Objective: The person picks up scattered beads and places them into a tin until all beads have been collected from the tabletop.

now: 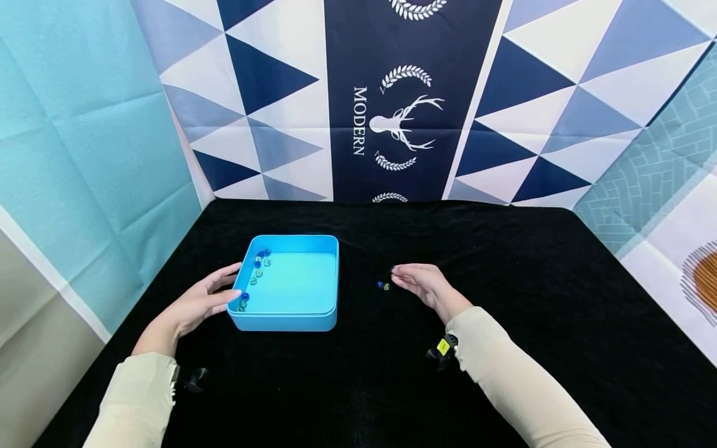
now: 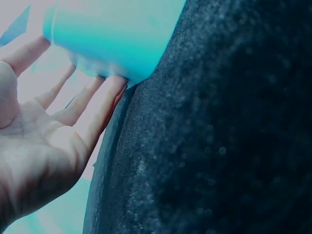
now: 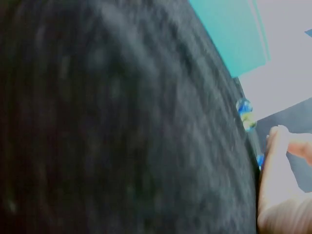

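On the left of the black cloth stands a light-blue square box (image 1: 282, 322) with several blue and clear glass marbles (image 1: 259, 273) along its left inner wall. My left hand (image 1: 197, 303) rests against the box's left side; its mostly straight fingertips (image 2: 105, 100) touch the outer wall, the thumb by the rim. To the box's right, two marbles lie together, one blue (image 1: 380, 284) and one clear yellowish (image 1: 386, 287). Beside them is my right hand (image 1: 422, 285), thumb and finger close together. Another blue marble (image 3: 260, 160) shows at its fingertips, partly hidden; whether they grip it is unclear.
Black cloth (image 1: 358, 386) covers the table. A patterned fabric backdrop (image 1: 285, 81) stands along the back edge, with a pale blue curtain (image 1: 89, 137) on the left and more printed fabric (image 1: 666, 205) on the right.
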Available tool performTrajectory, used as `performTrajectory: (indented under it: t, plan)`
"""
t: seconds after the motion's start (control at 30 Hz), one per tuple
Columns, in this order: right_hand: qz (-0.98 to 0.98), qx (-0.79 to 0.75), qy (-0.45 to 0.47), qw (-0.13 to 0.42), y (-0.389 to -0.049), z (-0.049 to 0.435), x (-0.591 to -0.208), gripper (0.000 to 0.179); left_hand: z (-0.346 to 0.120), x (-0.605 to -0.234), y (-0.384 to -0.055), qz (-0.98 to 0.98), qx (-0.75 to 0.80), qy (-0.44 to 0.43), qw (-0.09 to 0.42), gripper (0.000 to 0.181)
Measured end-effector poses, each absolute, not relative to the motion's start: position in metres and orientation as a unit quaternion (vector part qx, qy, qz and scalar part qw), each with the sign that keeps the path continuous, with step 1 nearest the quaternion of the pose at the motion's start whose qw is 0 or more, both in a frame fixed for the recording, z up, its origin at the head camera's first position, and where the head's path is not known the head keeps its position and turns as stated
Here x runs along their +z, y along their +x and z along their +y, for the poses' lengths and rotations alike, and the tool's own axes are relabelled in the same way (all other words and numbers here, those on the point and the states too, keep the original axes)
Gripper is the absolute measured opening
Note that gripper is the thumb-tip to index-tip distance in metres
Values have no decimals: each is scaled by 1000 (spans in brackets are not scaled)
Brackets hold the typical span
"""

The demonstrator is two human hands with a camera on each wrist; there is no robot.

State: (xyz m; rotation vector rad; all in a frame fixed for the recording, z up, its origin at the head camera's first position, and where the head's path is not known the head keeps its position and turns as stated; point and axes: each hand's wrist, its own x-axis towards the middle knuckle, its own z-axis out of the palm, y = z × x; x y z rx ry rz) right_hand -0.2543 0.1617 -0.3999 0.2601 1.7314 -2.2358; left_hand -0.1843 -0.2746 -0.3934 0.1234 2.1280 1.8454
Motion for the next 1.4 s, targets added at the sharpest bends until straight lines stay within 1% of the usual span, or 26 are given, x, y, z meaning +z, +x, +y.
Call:
performTrajectory:
  t: [0.13, 0.3, 0.5, 0.73, 1.17, 1.4]
  plan:
    - [587, -798, 72, 120, -252, 154, -400, 10, -274, -394, -185, 744, 648, 42, 161, 78]
    - [587, -805, 39, 81, -251, 139, -397, 19, -274, -394, -185, 743, 648, 44, 160, 78]
    - [588, -806, 16, 65, -250, 121, -393, 24, -275, -392, -183, 743, 648, 44, 162, 78]
    - [600, -797, 13, 69, -250, 102, -381, 27, -274, -391, -181, 744, 646, 43, 163, 77]
    - [616, -783, -7, 87, -255, 55, -354, 22, -273, -390, -181, 745, 645, 41, 164, 77]
    - [618, -778, 19, 109, -256, 35, -350, 19, -274, -392, -182, 742, 648, 47, 164, 77]
